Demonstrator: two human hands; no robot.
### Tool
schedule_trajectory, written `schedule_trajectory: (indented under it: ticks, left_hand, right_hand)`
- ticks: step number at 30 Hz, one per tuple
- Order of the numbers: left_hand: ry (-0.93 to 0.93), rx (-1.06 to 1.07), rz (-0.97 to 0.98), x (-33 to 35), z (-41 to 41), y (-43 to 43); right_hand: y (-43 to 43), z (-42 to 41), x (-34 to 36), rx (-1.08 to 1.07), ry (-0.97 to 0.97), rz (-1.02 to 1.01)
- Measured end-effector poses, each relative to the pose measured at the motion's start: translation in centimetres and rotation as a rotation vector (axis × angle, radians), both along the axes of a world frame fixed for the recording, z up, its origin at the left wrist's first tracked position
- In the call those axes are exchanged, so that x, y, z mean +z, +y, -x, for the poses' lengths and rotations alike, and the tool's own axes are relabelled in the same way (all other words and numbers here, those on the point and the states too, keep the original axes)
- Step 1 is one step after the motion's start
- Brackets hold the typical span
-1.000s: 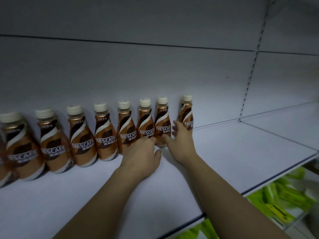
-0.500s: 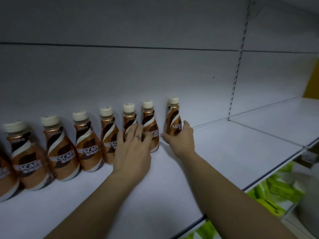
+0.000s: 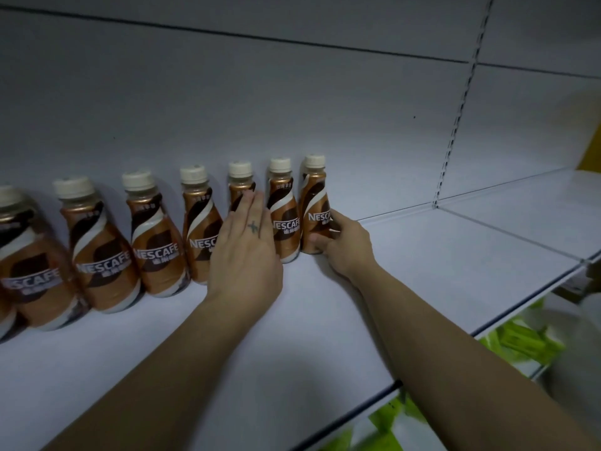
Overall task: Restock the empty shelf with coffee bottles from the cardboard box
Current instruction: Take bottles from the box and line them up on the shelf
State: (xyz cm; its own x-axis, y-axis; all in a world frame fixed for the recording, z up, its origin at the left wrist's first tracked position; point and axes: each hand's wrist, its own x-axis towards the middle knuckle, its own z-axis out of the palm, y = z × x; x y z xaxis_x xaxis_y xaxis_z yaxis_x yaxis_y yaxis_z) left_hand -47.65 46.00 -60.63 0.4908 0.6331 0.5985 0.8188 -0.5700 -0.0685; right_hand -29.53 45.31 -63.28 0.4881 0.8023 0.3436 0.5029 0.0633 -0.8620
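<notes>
Shelf room first: to the 3 o'clock side of the end bottle (image 3: 313, 206), the bare white shelf (image 3: 422, 271) runs out to the seam under the slotted upright (image 3: 455, 125). A second shelf board (image 3: 536, 219) carries on beyond it. The front edge (image 3: 481, 330) crosses from 6 o'clock up to 3 o'clock, with green packets (image 3: 520, 343) on the level beneath. The back panel (image 3: 292, 92) stands close behind the row.

Count seven coffee bottles (image 3: 156, 242) with caps showing, upright in one line from 9 o'clock to the centre. A brown sliver (image 3: 2, 307) at the left border may be an eighth; you cannot tell.

Your right hand (image 3: 344, 245) grips the end bottle low down, thumb across its base and fingers curled round its 3 o'clock side. That bottle stands on the shelf close beside the sixth bottle (image 3: 283, 222). Your left hand (image 3: 247, 252) lies flat, fingers straight and together, against the front of the fifth bottle (image 3: 240, 187), holding nothing
</notes>
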Motion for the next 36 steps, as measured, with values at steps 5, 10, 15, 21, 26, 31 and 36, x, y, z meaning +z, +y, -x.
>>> schedule_trajectory:
  ticks: [5, 10, 15, 21, 26, 31, 36]
  left_hand:
    - [0.013, -0.026, 0.085, -0.3, 0.3, -0.2]
    - [-0.025, -0.085, 0.124, -0.2, 0.7, -0.2]
    - [-0.011, -0.117, 0.138, -0.4, 1.2, -0.1]
    - [0.002, -0.141, 0.117, -0.4, 1.4, 0.0]
    - [-0.153, -0.089, 0.061, 0.5, 1.3, -0.9]
    - [-0.24, -0.057, 0.087, 0.5, 1.2, -0.8]
    - [-0.281, -0.076, 0.131, 0.0, 1.0, -1.0]
  right_hand:
    - [-0.3, 0.0, 0.1, 0.01, -0.067, 0.01]
    - [-0.1, 0.2, 0.1, -0.007, -0.078, 0.023]
    - [-0.1, 0.3, 0.2, -0.02, -0.102, 0.041]
    - [-1.2, 1.7, 0.5, -0.062, -0.085, -0.011]
    - [-1.3, 2.9, 0.6, -0.08, -0.151, 0.006]
    - [-1.2, 3.3, 0.5, -0.038, -0.104, 0.039]
    - [-1.2, 3.5, 0.2, -0.042, -0.095, 0.033]
